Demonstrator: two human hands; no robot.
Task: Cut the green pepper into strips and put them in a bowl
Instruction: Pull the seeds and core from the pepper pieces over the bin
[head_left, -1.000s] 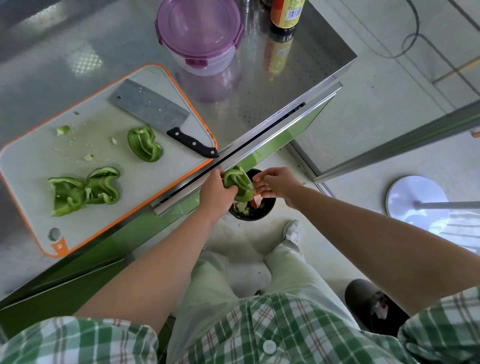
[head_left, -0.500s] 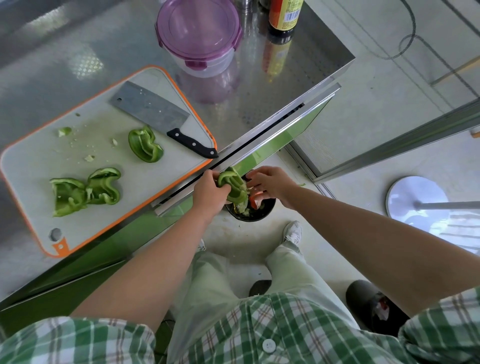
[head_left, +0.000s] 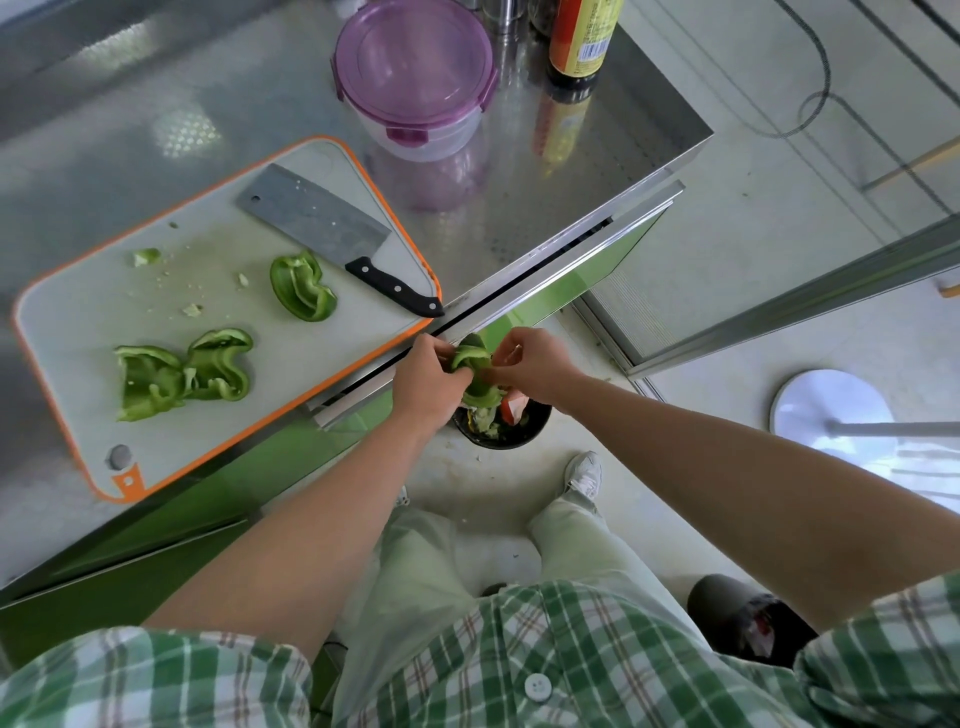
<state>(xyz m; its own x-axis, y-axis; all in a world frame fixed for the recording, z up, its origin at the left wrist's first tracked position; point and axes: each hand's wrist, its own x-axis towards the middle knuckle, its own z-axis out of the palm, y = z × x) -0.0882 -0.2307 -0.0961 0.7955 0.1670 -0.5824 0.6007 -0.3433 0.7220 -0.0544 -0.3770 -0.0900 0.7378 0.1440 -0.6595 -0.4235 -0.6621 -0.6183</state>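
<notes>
Centre of the frame, just off the counter edge: both hands are on one pepper piece (head_left: 470, 359), held in the air directly over the black bin (head_left: 537, 427) on the floor. The left hand (head_left: 423, 382) has its fingers curled round the piece from the left. The right hand (head_left: 532, 364) pinches at its inner side with thumb and fingertips. This looks like a cleaning step, pith and seeds coming out, though the pinch is too small here to say what sits between those fingertips.

To do it well, the piece should stay right above the bin's mouth so the scraps drop in, not on the floor. The left hand wants to turn the hollow side toward the right hand, which can strip the pale ribs in long pulls rather than nibbles. Go gently, because thin pepper wall tears.

Over in the left half of the frame, three more pieces wait on the orange-edged cutting board (head_left: 78, 332): one (head_left: 304, 288) near the cleaver (head_left: 311, 218), and two (head_left: 218, 364) (head_left: 148, 382) lying touching each other lower left. None is in strips yet. A purple-lidded container (head_left: 413, 67) stands at top centre. No open bowl shows.
</notes>
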